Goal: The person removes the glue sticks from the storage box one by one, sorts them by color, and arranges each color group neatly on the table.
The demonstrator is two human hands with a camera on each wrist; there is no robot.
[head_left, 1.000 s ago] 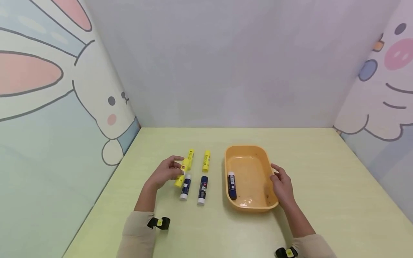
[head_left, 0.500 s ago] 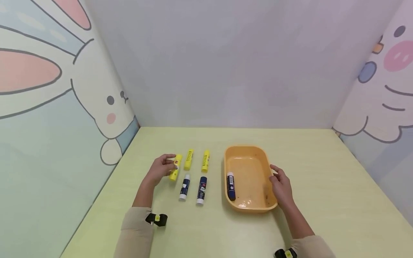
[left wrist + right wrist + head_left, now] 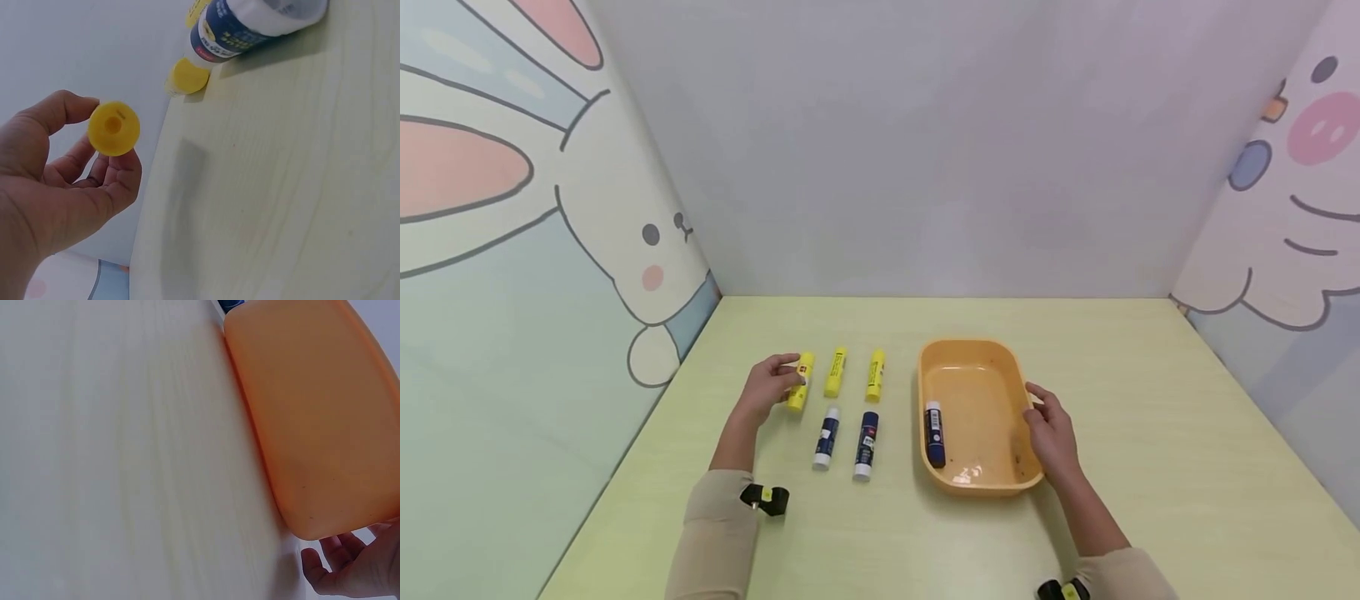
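My left hand [image 3: 766, 387] pinches a yellow glue stick [image 3: 806, 367] between thumb and fingers at the left of the table. In the left wrist view the round yellow end of this glue stick [image 3: 114, 129] faces the camera, with a shadow on the table beside it. My right hand [image 3: 1054, 435] grips the right rim of an orange plastic basin [image 3: 977, 342]. Inside the basin, along its left wall, lies a dark blue glue stick [image 3: 935, 435] with a white end. The right wrist view shows my curled fingers [image 3: 315, 565] at the basin's outer wall.
Two more yellow glue sticks, one left [image 3: 836, 372] and one right [image 3: 876, 376], lie between my left hand and the basin. Nearer the front are two dark blue and white glue sticks, a left [image 3: 826, 438] and a right one [image 3: 866, 446]. A grey wall [image 3: 940, 167] rises behind the table.
My left hand has carried the yellow glue stick left and away from me, off the neighbouring glue sticks it overlapped, to the left end of the yellow row. The right hand stays on the basin.
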